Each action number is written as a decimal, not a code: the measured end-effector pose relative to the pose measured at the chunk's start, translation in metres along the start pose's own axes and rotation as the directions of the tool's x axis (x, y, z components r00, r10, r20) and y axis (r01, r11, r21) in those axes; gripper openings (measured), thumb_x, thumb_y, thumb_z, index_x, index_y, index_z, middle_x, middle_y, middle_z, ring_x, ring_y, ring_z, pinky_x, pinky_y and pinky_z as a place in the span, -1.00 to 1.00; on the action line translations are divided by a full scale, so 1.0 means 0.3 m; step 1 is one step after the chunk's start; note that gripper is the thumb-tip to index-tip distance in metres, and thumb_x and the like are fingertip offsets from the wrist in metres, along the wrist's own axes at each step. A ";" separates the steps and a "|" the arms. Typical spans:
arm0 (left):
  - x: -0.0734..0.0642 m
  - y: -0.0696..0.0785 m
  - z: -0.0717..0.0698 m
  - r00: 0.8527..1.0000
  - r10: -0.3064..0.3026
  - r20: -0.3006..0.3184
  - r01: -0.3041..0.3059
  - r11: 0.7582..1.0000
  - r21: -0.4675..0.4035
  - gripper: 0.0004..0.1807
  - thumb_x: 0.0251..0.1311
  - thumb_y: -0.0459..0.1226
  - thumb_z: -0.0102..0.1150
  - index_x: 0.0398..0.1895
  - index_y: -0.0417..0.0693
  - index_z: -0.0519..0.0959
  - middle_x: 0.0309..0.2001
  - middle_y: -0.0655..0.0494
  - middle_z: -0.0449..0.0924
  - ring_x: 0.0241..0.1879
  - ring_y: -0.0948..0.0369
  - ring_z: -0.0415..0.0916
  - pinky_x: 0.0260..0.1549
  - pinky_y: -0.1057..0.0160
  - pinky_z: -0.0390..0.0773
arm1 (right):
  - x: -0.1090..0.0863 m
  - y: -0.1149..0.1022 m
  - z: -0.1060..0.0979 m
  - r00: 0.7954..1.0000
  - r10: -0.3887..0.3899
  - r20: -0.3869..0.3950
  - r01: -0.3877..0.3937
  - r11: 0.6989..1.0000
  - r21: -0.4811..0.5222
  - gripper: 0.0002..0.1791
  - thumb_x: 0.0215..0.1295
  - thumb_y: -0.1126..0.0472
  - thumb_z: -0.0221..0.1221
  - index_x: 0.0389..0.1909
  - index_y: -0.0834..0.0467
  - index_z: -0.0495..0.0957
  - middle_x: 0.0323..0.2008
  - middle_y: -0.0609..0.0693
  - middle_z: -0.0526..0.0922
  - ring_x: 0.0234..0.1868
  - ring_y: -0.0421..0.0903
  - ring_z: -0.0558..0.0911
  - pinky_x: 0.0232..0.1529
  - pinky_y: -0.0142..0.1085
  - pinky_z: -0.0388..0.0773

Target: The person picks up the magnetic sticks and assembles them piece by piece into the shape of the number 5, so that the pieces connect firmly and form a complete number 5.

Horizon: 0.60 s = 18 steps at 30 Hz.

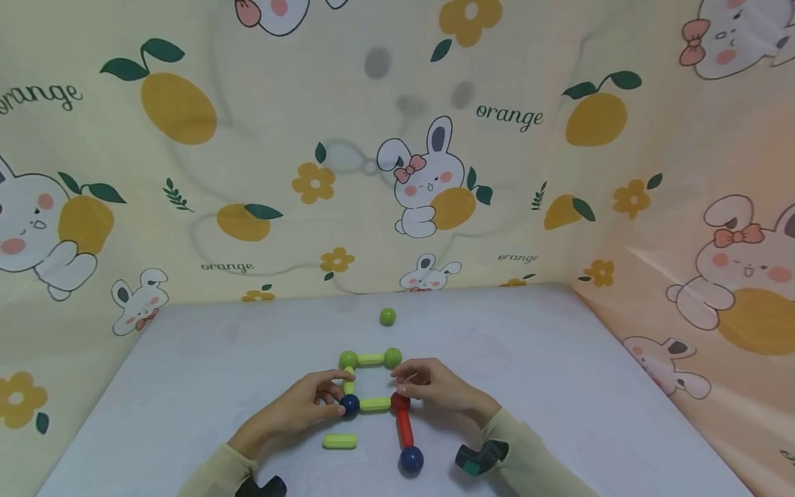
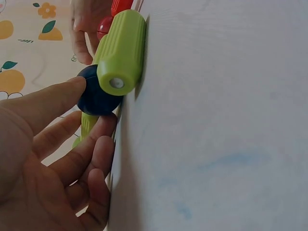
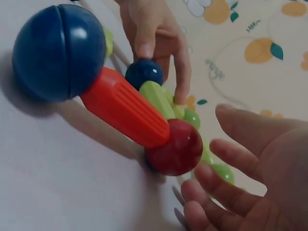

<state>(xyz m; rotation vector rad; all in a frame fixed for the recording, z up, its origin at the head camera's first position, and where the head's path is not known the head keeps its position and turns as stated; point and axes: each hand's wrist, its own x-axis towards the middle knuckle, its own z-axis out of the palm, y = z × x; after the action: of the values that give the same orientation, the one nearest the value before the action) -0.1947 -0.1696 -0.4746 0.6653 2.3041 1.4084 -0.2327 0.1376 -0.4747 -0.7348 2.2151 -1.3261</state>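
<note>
My left hand (image 1: 302, 406) holds a dark blue ball (image 2: 98, 94), thumb on one side and fingers on the other. This ball is a corner of a frame of green rods and balls lying on the table. Beside the red ball (image 3: 174, 147) at another corner is my right hand (image 1: 444, 388), fingers loosely bent and thumb apart, gripping nothing. A light green rod (image 1: 375, 404) links the blue and red balls. From the red ball a red rod (image 3: 126, 108) runs toward me to a second blue ball (image 1: 411, 460). Two green balls (image 1: 348, 359) form the far corners, joined by a green rod (image 1: 370, 359).
A loose light green rod (image 1: 339, 441) lies on the white table (image 1: 528, 345), on the near side of the left hand. Farther back sits a single green ball (image 1: 388, 317). A printed curtain (image 1: 348, 90) stands behind the table and along its sides.
</note>
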 end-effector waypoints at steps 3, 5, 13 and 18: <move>0.000 -0.001 0.001 1.000 0.008 0.003 -0.008 1.000 -0.003 -0.40 0.25 -0.32 0.33 0.35 -0.24 0.42 -0.13 -0.04 0.64 -0.22 0.31 0.53 -0.22 0.40 0.54 | -0.001 0.016 -0.007 0.999 -0.012 0.030 0.011 1.000 0.012 -0.61 0.43 0.14 0.20 0.18 0.24 0.58 0.07 0.19 0.68 -0.07 -0.09 0.61 -0.04 -0.34 0.53; -0.001 -0.001 0.001 1.000 0.010 0.006 -0.010 1.000 -0.007 -0.40 0.26 -0.32 0.32 0.35 -0.24 0.42 -0.13 -0.05 0.64 -0.22 0.30 0.53 -0.22 0.40 0.54 | -0.001 0.026 -0.010 0.999 -0.019 0.050 0.018 1.000 0.022 -0.60 0.42 0.15 0.21 0.18 0.25 0.58 0.07 0.20 0.70 -0.12 -0.13 0.60 -0.07 -0.37 0.53; 0.000 -0.003 0.000 1.000 -0.006 0.014 0.006 1.000 -0.007 -0.40 0.26 -0.32 0.32 0.36 -0.24 0.41 -0.13 -0.03 0.63 -0.22 0.29 0.52 -0.21 0.40 0.53 | -0.001 0.052 -0.021 0.994 -0.038 0.101 0.033 0.998 0.056 -0.62 0.35 0.25 0.26 0.16 0.23 0.62 0.08 0.19 0.70 -0.13 -0.21 0.56 -0.06 -0.40 0.47; 0.004 -0.002 -0.004 1.000 -0.019 0.014 0.019 1.000 0.013 -0.40 0.26 -0.32 0.32 0.36 -0.23 0.42 -0.12 -0.02 0.64 -0.21 0.31 0.53 -0.19 0.41 0.53 | -0.001 0.056 -0.024 0.993 -0.043 0.107 0.038 0.998 0.049 -0.66 0.33 0.28 0.28 0.11 0.23 0.66 -0.01 0.17 0.72 -0.18 -0.21 0.52 -0.12 -0.42 0.44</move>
<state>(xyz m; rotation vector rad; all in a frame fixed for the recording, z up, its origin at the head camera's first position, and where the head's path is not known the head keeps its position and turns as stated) -0.1966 -0.1699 -0.4746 0.6533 2.3045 1.3777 -0.2406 0.1491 -0.4865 -0.8179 2.0878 -1.3210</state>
